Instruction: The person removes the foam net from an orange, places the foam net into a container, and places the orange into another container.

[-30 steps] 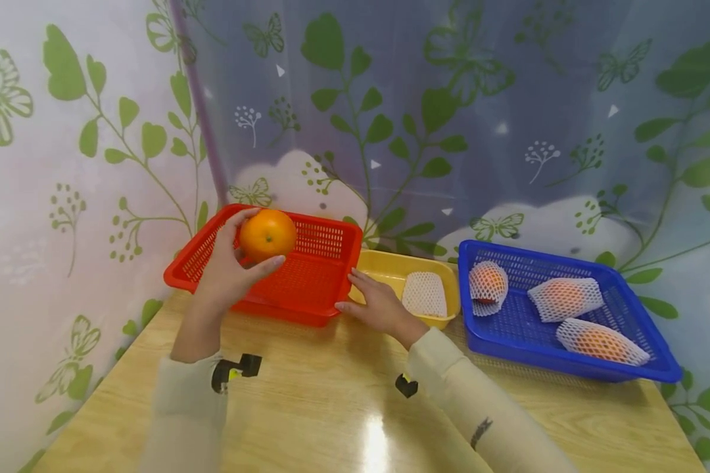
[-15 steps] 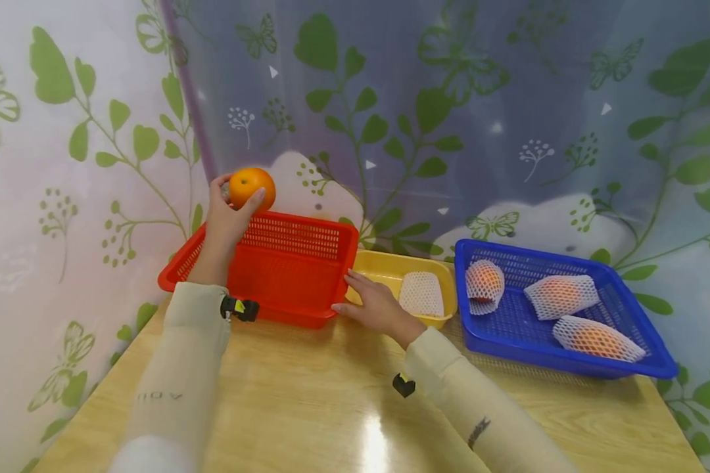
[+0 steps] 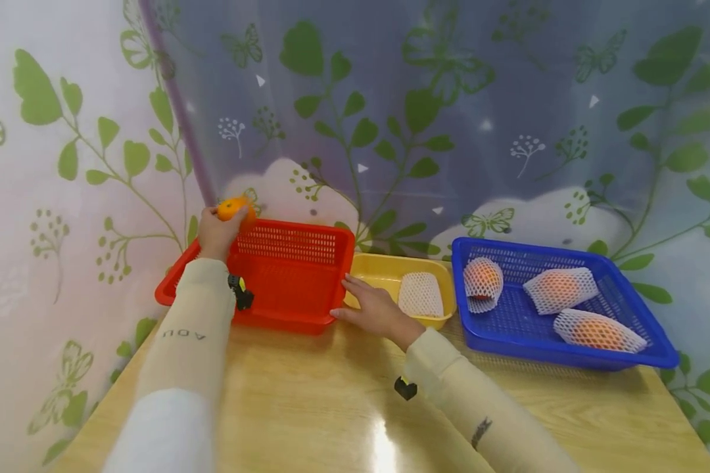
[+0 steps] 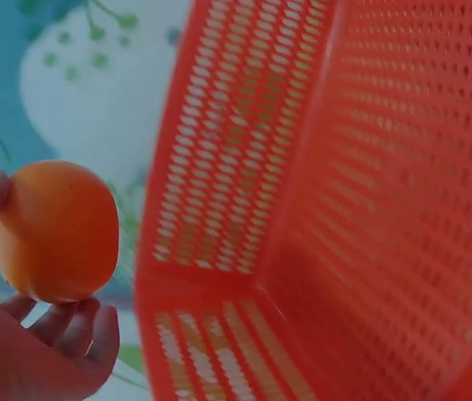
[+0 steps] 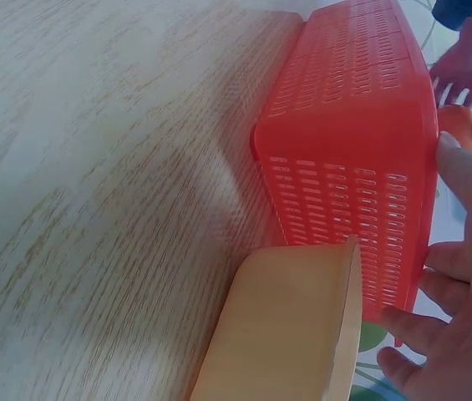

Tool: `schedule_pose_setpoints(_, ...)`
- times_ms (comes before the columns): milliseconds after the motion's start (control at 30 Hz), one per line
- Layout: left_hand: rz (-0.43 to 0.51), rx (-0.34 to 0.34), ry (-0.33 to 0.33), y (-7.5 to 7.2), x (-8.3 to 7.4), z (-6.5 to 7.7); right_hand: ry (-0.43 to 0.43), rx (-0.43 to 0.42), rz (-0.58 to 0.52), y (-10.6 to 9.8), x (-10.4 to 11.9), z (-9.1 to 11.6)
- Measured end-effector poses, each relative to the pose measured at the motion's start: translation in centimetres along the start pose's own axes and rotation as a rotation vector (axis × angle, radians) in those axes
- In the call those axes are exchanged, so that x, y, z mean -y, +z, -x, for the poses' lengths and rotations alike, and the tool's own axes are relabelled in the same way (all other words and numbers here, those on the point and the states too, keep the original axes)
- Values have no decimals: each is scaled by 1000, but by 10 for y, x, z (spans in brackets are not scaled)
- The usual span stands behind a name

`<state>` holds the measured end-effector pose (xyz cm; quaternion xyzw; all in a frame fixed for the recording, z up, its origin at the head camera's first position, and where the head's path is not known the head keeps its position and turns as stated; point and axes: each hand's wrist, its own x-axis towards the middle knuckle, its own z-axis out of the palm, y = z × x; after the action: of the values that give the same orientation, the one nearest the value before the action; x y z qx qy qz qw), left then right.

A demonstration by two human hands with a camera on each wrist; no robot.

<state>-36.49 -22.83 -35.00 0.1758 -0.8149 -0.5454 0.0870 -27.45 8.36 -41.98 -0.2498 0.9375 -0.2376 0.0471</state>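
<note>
Fingers [image 4: 56, 322] of the left hand [image 3: 215, 235] gripped a round orange fruit [image 4: 58, 232] by the red plastic basket's [image 3: 284, 286] far rim, the right hand's [image 3: 377, 309] spread fingers seemingly steadying that basket.

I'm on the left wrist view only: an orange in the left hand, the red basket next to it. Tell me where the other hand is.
Observer: The right hand is touching the right end of the red basket.
Operator: Tell me what stands beside that end.
Observer: A yellow bin, with a white net lying in it.
Operator: Now describe what is to the right of the bin.
Observer: A blue basket holding three fruits, each wrapped in white netting.
</note>
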Motion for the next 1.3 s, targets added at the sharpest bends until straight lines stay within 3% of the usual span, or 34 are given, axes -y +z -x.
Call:
schedule_pose_setpoints(133, -201, -45, 24, 4, 9, -3, -4, 2, 8, -3, 1, 0)
schedule_pose_setpoints(233, -356, 5, 40, 13, 15, -6, 4, 3, 11, -3, 2, 1)
schedule_pose_setpoints(333, -441, 80, 29, 23, 20, -9, 2, 1, 3, 0, 3, 2)
schedule_pose_setpoints(700, -401, 161, -137, 33, 34, -9, 28, 36, 23, 3, 4, 1)
schedule_pose_setpoints(1000, -450, 283, -69, 28, 40, -17, 35, 27, 22, -2, 1, 1)
schedule_pose_setpoints(1300, -452, 254, -66, 30, 35, -9, 53, 42, 33, -1, 2, 2)
